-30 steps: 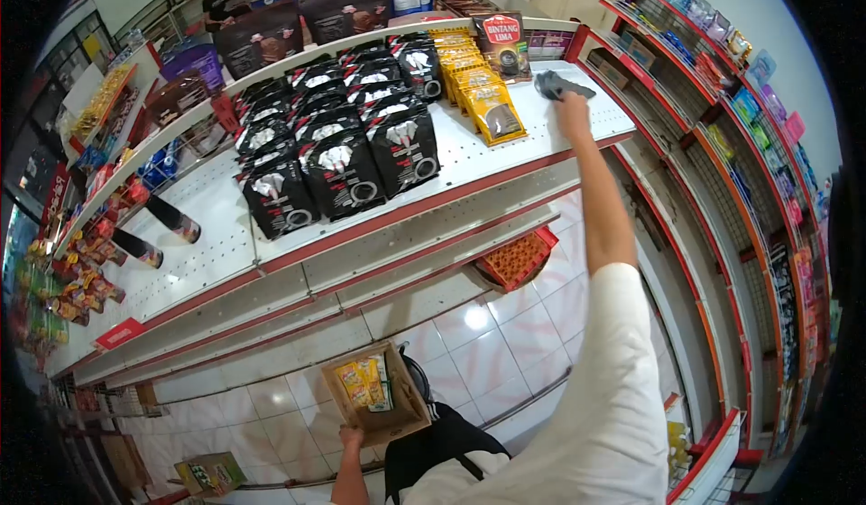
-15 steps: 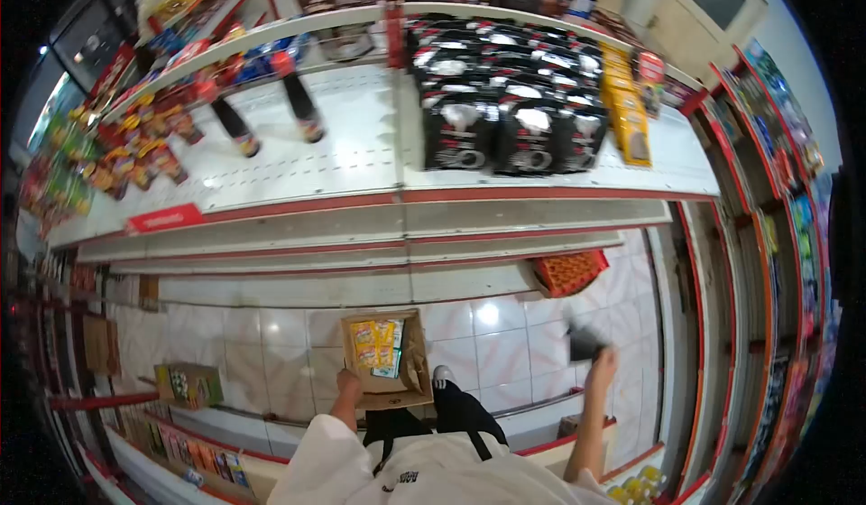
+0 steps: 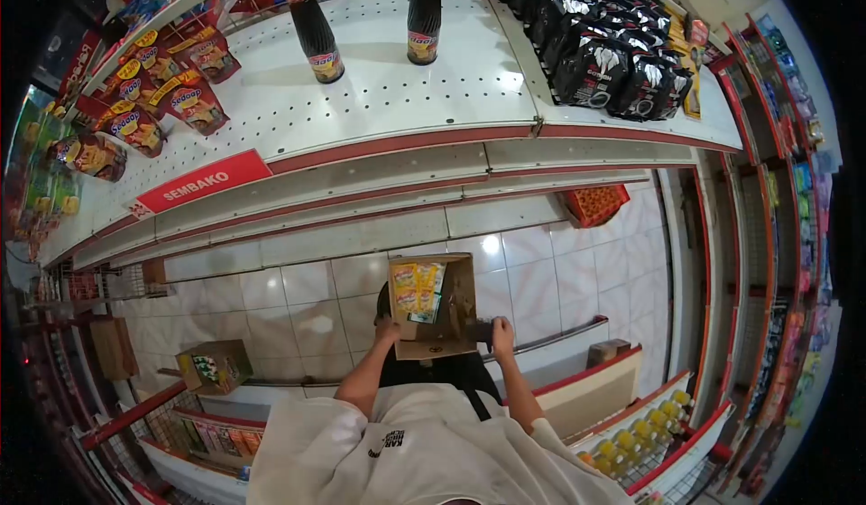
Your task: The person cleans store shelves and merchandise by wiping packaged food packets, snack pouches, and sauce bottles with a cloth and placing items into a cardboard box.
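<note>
An open cardboard box (image 3: 461, 293) is held in front of my body, with yellow sachets (image 3: 417, 288) and a pale green packet (image 3: 437, 303) inside. My left hand (image 3: 387, 332) grips its lower left edge. At the box's right side, my right hand (image 3: 502, 335) is closed on a small dark item (image 3: 480, 331) that overlaps the box's lower right corner; what it is cannot be made out.
A white shelf (image 3: 379, 99) holds two dark bottles, red pouches (image 3: 194, 101) and black packs (image 3: 591, 70). A red basket (image 3: 595, 205) stands on the floor beyond. Another box (image 3: 215, 367) is at the left, yellow-capped bottles (image 3: 622, 446) at lower right.
My right hand has come in from the far right to the box, with the dark item. The view has shifted left along the shelf, and the box appears higher and further right.
</note>
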Available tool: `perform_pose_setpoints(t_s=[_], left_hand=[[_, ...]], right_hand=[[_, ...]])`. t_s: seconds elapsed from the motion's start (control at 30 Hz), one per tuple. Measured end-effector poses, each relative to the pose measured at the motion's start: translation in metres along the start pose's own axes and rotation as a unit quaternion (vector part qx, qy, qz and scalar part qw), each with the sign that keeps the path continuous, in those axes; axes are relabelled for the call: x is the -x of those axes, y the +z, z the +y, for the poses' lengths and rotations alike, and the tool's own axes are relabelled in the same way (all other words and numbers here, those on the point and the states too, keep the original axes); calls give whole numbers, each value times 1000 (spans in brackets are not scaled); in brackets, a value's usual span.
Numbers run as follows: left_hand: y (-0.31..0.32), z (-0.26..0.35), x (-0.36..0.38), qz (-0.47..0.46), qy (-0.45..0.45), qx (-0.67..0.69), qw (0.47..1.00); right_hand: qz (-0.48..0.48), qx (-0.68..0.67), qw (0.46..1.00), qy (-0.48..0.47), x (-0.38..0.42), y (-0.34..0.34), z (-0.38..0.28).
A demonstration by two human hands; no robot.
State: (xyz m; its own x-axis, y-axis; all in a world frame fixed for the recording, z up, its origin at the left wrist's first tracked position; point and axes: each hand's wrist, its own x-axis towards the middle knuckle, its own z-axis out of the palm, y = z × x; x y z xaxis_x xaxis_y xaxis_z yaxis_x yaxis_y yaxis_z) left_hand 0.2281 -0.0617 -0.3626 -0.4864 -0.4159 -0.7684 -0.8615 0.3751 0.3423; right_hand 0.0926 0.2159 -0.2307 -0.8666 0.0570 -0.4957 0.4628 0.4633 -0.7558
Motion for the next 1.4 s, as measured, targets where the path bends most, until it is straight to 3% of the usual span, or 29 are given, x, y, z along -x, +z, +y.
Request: perform_pose_setpoints(t_s=[0.1, 0.13, 0.2, 0.27, 0.3, 0.37, 0.43, 0.5, 0.63, 0.7, 0.73, 0.77, 0.83, 0.87, 0.93, 1.0, 1.2, 1.27, 1.33, 1.4], left_hand=[[-15, 9, -5, -88, -43, 15, 995], [-20, 12, -5, -63, 9, -68, 996], [-22, 22, -1, -61, -14, -83, 995], [-7, 1, -21, -114, 42, -130, 984], [-11, 6, -12, -46, 1, -66, 997], [-1, -9, -30, -14, 41, -137, 990], [-21, 9, -7, -2, -31, -82, 996], [-29, 11, 5, -11, -76, 76, 994], [-22, 11, 18, 36, -40, 99, 994], [-37, 54, 66, 294, 5, -26, 956], [-52, 75, 82, 289, 103, 11, 952], [-60, 90, 95, 282, 198, 44, 938], [-46, 99, 99, 159, 340, 144, 916], [-61, 120, 127, 16, 300, 197, 933], [-79, 152, 178, 23, 351, 206, 913], [-105, 168, 199, -115, 263, 299, 910], [-102, 123, 165, -164, 240, 382, 877], [-134, 141, 204, -157, 254, 380, 876], [-153, 151, 220, -262, 76, 556, 785], [-149, 135, 206, -254, 87, 561, 783]], right_hand=[[-2, 29, 999, -21, 15, 3, -32], [2, 72, 997, -31, 16, 0, -33], [27, 87, 994, -65, 19, -7, -31], [14, 45, 997, -65, 13, -14, -15], [53, 24, 994, -92, 14, -13, -14], [62, 55, 994, -66, 8, -13, -7], [43, 52, 996, -56, 10, -11, -7], [12, 48, 997, -59, 7, -8, -4], [-37, 108, 989, -90, -4, -9, -8], [-125, 66, 989, -52, -16, -6, -19], [-134, 60, 987, -64, -19, -3, -31], [-192, -10, 981, -13, -16, -3, -46], [-303, -71, 946, 92, -14, 0, -73], [-320, -72, 941, 83, -11, 3, -87], [-434, -209, 858, 177, 0, 9, -118], [-474, -201, 836, 187, 2, 14, -133], [-623, -151, 759, 119, 3, 8, -174], [-618, -159, 762, 109, 1, 10, -179], [-587, -200, 769, 154, 1, 13, -183], [-561, -204, 791, 132, 2, 22, -178]])
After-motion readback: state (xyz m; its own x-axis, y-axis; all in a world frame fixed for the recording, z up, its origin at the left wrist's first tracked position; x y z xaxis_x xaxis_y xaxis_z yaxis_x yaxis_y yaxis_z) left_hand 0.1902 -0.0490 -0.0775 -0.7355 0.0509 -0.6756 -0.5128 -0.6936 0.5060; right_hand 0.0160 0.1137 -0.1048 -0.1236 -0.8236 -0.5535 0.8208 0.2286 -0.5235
